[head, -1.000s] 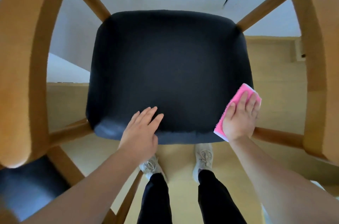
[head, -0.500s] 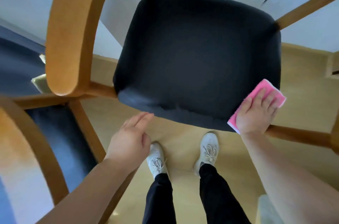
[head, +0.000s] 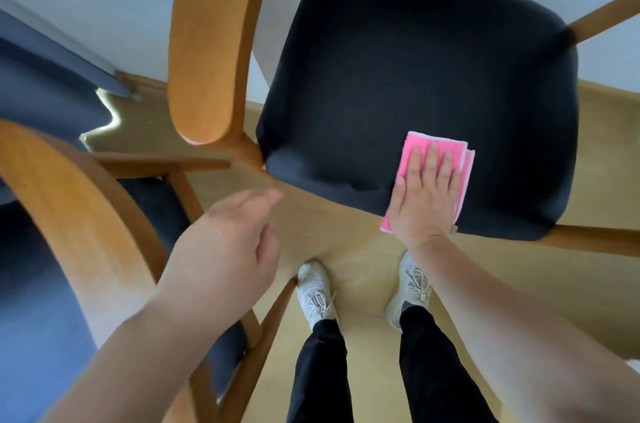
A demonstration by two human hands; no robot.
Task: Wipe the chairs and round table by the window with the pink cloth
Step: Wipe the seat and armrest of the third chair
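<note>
A wooden chair with a black seat cushion (head: 408, 76) stands in front of me. The folded pink cloth (head: 419, 145) lies on the front part of the seat, and my right hand (head: 424, 194) presses it flat with straight fingers. My left hand (head: 225, 249) hovers off the seat to the front left, fingers relaxed and holding nothing. The chair's curved wooden armrest (head: 211, 41) rises at the left of the seat.
A second wooden chair (head: 79, 221) with a dark seat stands close at my left. My feet in white shoes (head: 315, 291) are on the light wood floor just in front of the seat. A dark curtain (head: 41, 76) hangs at far left.
My right hand slid the pink cloth from the seat's right front corner onto the seat top. My left hand came off the seat's front edge and now hangs free.
</note>
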